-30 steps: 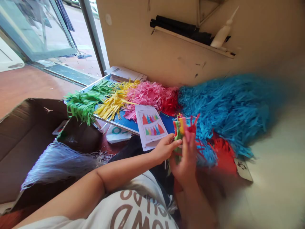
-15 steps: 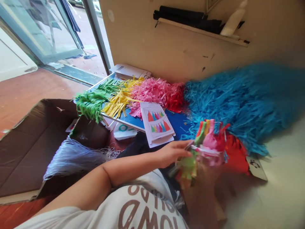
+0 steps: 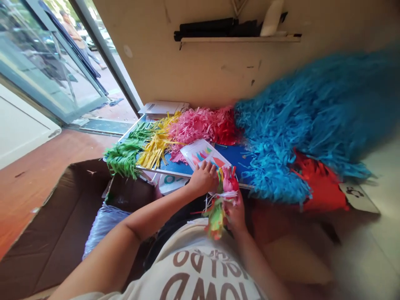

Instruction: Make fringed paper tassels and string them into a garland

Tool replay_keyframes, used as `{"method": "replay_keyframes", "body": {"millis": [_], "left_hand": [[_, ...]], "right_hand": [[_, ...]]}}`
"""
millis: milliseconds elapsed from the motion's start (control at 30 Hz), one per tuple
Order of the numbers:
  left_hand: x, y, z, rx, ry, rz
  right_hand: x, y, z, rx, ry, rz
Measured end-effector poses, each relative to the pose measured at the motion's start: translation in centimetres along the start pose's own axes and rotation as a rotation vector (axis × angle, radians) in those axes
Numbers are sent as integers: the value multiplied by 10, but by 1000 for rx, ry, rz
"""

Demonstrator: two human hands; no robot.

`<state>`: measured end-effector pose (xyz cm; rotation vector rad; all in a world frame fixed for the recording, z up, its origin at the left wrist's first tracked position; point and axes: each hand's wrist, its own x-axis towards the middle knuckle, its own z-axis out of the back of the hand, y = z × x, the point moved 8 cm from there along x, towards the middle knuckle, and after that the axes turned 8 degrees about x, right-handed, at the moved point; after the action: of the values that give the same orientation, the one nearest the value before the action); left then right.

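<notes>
right hand (image 3: pixel 236 212) holding a rainbow tassel bundle (image 3: pixel 230 182), left hand (image 3: pixel 203 179) by the printed card (image 3: pixel 200 151), can't tell its grip, blue fringe pile (image 3: pixel 306 112) over right

The tassel bundle (image 3: pixel 229 183) sits between 2 hands (image 3: pixel 203 180), before the card (image 3: pixel 199 149) on the table (image 3: pixel 240 160).

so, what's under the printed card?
Blue tabletop shows on both sides of the printed card, so probably that. What's directly underneath is covered, and the left hand hides part of the card's near edge.
</notes>
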<state>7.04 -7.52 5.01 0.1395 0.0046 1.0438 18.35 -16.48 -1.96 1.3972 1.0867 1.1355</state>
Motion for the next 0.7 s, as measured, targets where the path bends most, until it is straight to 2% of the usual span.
{"method": "replay_keyframes", "body": {"millis": [100,233,367,467,567,700], "left_hand": [[1,-2,7,-5,-42,26],[1,-7,7,-26,-91,28],[-2,-13,2,-19,-87,34],[-4,-18,1,6,-78,28],[-4,-19,4,10,-88,18],[-3,-20,6,-8,-116,8]], "right_hand": [[-2,1,3,-76,-80,64],[-2,14,16,-529,-82,45],[4,32,20,-869,19,-74],[11,49,15,-1097,153,-115],[17,60,11,-1198,250,-128],[25,62,20,-1143,252,-140]]}}
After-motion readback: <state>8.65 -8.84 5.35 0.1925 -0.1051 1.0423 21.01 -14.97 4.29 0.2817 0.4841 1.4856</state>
